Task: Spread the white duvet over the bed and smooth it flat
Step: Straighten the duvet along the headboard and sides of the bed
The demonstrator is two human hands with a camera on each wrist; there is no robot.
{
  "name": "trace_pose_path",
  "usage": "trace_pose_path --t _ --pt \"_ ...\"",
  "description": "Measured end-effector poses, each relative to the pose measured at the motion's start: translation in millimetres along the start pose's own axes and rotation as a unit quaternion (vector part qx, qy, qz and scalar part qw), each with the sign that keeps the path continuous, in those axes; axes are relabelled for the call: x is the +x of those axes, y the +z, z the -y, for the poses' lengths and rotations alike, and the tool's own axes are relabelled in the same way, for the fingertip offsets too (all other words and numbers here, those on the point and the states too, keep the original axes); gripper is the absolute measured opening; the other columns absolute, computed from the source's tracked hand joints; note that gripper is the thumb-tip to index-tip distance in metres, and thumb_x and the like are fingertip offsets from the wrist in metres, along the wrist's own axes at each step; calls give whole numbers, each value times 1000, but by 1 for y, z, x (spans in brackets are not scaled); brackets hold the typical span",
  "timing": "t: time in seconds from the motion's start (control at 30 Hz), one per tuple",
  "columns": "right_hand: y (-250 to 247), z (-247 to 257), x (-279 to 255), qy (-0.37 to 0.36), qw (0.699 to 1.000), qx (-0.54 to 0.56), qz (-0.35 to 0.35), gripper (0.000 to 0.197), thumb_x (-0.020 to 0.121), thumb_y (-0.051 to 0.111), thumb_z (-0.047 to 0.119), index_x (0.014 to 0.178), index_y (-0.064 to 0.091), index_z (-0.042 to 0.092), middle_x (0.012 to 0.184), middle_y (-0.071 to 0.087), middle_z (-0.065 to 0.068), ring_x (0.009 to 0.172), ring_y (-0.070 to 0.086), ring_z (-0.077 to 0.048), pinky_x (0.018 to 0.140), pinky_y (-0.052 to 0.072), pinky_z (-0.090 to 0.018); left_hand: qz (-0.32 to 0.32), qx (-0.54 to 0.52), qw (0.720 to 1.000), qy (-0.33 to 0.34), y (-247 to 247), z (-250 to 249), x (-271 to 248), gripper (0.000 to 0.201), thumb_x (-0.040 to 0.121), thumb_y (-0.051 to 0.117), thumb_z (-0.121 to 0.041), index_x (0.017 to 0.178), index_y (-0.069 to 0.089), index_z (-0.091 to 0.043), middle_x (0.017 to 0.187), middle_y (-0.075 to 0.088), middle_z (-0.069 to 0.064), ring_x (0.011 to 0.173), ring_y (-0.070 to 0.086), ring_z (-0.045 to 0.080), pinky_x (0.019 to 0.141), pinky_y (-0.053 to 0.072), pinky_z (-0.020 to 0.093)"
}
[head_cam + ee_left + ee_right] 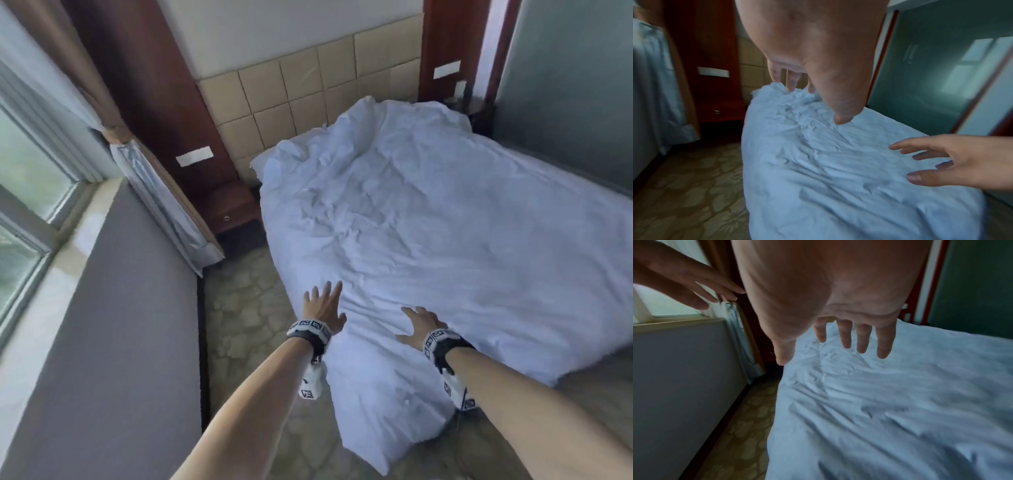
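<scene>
The white duvet [428, 219] lies spread over the bed, wrinkled, with its near corner hanging down toward the floor. My left hand [323, 306] hovers above the duvet's near left edge, fingers straight and spread, holding nothing. My right hand [419, 323] is over the near end of the duvet, palm down, fingers spread. In the left wrist view the left hand [809, 78] floats above the duvet [818, 170], and the right hand [953, 160] sits low at the right. The right wrist view shows the right hand [838, 344] above the duvet [890, 402] without touching it.
A grey wall ledge [113, 325] under the window [30, 171] runs along the left, leaving a narrow strip of patterned floor [246, 318]. A wooden nightstand [229, 209] and a padded beige headboard [308, 99] stand at the far end. A frosted glass panel [565, 92] borders the bed's right.
</scene>
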State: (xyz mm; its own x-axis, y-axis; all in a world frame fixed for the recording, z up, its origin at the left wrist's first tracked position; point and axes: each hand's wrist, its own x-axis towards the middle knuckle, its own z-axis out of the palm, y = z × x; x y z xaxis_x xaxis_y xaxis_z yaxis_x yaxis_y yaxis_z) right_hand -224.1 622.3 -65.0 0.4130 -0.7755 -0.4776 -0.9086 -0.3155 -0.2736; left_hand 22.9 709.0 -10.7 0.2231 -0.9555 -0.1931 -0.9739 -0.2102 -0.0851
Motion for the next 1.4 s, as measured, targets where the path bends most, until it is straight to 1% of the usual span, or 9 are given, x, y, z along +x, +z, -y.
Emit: trace_pose_path --t 0.33,0.6,0.67,0.73,0.8,0.87,1.0,1.17,1.4 --pt "167 15 -16 122 985 123 -4 92 80 66 62 154 20 34 156 28 -6 140 34 -32 107 41 -50 35 -5 988 150 121 -10 -10 83 94 50 -46 158 1 -26 164 16 4 143 28 38 115 27 53" --pt "319 -24 83 46 989 98 -99 93 78 75 54 153 23 37 161 24 -2 148 20 -27 118 27 -45 78 -68 993 65 333 -34 19 77 89 54 -60 141 29 -9 134 53 11 119 54 33 96 46 46" --pt "341 -30 108 41 991 43 -118 110 65 71 72 153 13 41 161 18 -3 149 16 -30 118 24 -48 107 -128 986 31 377 -42 24 107 77 54 -80 145 25 -2 138 51 15 124 53 34 98 47 45" --pt "355 -33 133 58 989 -4 -135 128 50 65 83 152 -1 43 163 4 -1 151 6 -32 119 17 -52 125 -192 973 25 411 -57 27 149 56 56 -94 153 0 5 159 20 24 143 32 37 110 38 46" --pt "363 -35 154 75 987 -16 -144 131 51 70 80 153 -4 43 163 -4 0 151 -2 -33 118 13 -56 125 -220 967 27 434 -71 31 152 63 75 -74 150 -18 9 160 -9 31 150 11 41 117 30 43" --pt "360 -34 161 68 986 -20 -153 109 61 77 68 151 20 42 156 19 -3 144 18 -35 113 27 -53 98 -191 976 41 447 -75 35 124 84 76 -32 147 -20 13 157 -12 37 148 18 45 112 40 38" --pt "340 -21 138 36 987 -40 -151 35 91 60 12 122 61 27 118 65 -8 109 61 -34 88 51 -39 105 -70 988 92 421 -53 29 74 97 49 -6 152 3 13 152 32 30 137 43 34 104 40 29" --pt "271 26 69 37 997 -63 -32 15 96 57 24 106 67 20 112 67 -9 105 64 -34 81 49 -34 196 -56 964 168 303 -9 -13 41 89 54 5 130 51 3 130 54 21 122 55 36 97 49 39" --pt "187 97 -13 94 993 -32 62 46 101 52 32 61 35 17 72 47 -5 76 51 -28 68 40 -32 253 -5 941 225 160 51 -60 35 88 56 8 121 61 0 120 61 19 113 60 36 84 51 37"
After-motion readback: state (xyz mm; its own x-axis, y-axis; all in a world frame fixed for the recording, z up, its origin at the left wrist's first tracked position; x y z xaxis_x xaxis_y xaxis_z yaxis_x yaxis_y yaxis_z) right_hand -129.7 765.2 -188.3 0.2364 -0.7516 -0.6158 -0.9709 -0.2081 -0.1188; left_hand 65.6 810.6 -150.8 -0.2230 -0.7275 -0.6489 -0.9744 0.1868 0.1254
